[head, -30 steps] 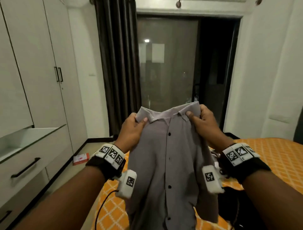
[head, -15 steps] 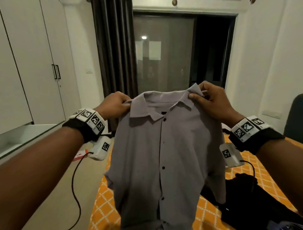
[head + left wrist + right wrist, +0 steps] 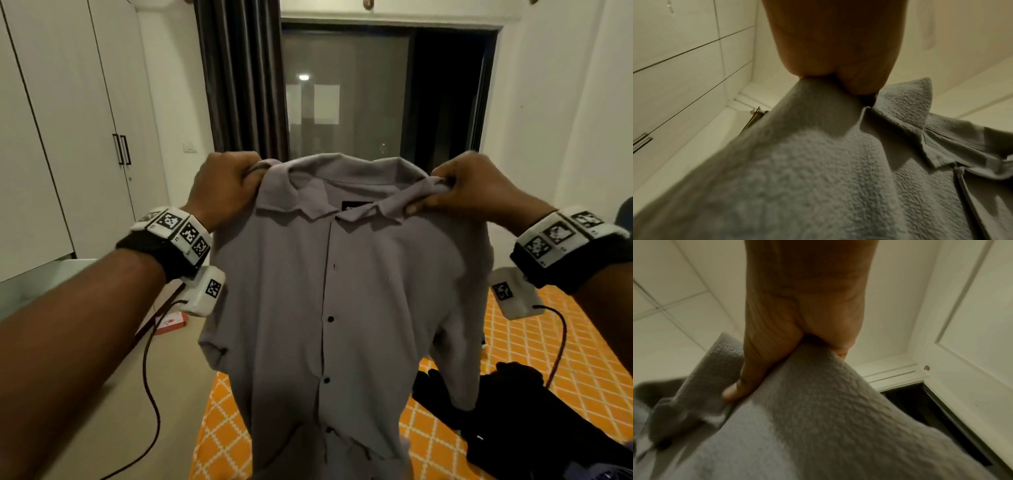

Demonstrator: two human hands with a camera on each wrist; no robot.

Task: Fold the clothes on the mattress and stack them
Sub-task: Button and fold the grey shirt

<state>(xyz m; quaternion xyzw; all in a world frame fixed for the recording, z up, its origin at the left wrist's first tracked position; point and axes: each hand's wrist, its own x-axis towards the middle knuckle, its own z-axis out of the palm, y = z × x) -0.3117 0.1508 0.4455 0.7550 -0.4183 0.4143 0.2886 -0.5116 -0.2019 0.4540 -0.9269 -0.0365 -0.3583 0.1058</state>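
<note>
A grey short-sleeved button shirt (image 3: 329, 308) hangs in the air in front of me, front side facing me, its hem reaching the orange patterned mattress (image 3: 565, 346). My left hand (image 3: 226, 188) grips its left shoulder beside the collar, and my right hand (image 3: 459, 188) pinches the right shoulder. In the left wrist view my left hand (image 3: 838, 78) holds the textured shirt (image 3: 818, 178) cloth. The right wrist view shows my right hand (image 3: 789, 353) with its thumb pressed along the shirt (image 3: 818, 426). A heap of black clothes (image 3: 534, 418) lies on the mattress at the lower right.
A white wardrobe (image 3: 68, 137) with an open drawer stands on the left. Dark curtains (image 3: 239, 85) and a glass door (image 3: 349, 96) are straight ahead. A small red and white packet (image 3: 171, 322) lies on the floor left of the mattress. Cables hang from both wrists.
Both hands have moved apart from the collar out to the shoulders and lifted the shirt higher, so it now hangs spread wide.
</note>
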